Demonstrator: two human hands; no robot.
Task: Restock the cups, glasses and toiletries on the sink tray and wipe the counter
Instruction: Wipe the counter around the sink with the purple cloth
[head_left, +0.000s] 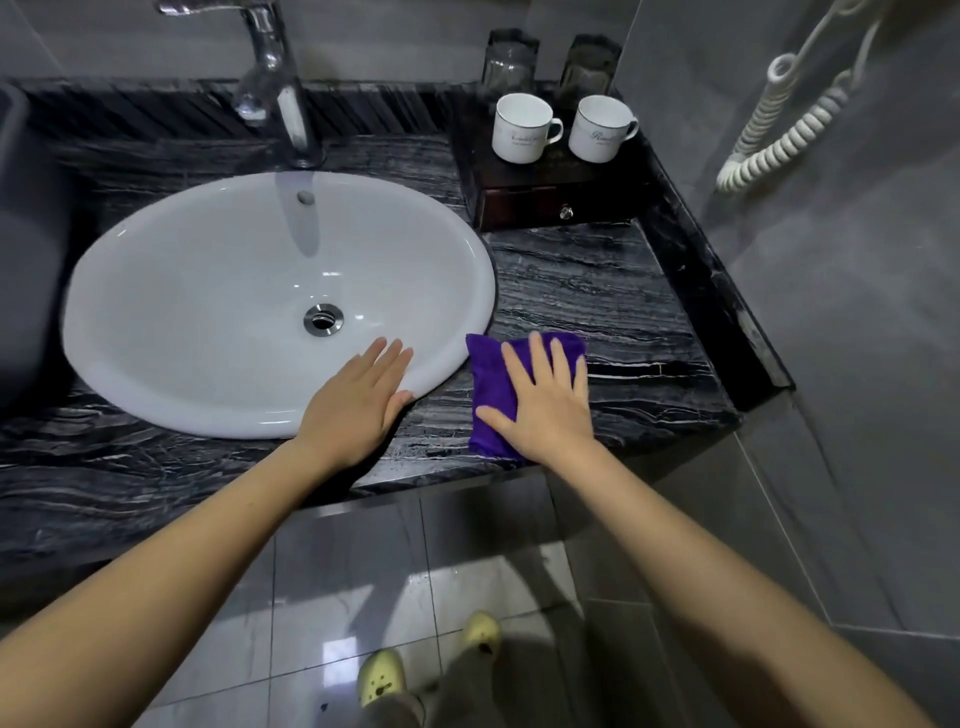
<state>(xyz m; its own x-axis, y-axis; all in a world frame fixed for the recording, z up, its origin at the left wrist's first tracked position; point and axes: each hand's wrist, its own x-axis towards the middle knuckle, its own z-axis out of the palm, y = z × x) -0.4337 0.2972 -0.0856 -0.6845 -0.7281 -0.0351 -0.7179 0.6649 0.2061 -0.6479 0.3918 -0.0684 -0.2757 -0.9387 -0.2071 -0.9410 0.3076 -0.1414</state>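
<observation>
My right hand (545, 405) presses flat, fingers straight, on a folded purple cloth (488, 384) lying on the black marble counter (597, 291) right of the basin. With straight fingers, my left hand (358, 400) rests on the near rim of the white sink (208, 291). At the back right a dark wooden tray box (524, 197) with a small drawer carries two white cups (519, 127), (597, 127). Two clear glasses (509, 62), (589, 65) stand behind the cups.
A chrome faucet (275, 78) rises behind the basin. A white coiled cord (779, 140) hangs on the grey tiled wall at right. The counter's front edge runs just under my wrists, with the tiled floor and yellow slippers (382, 675) below.
</observation>
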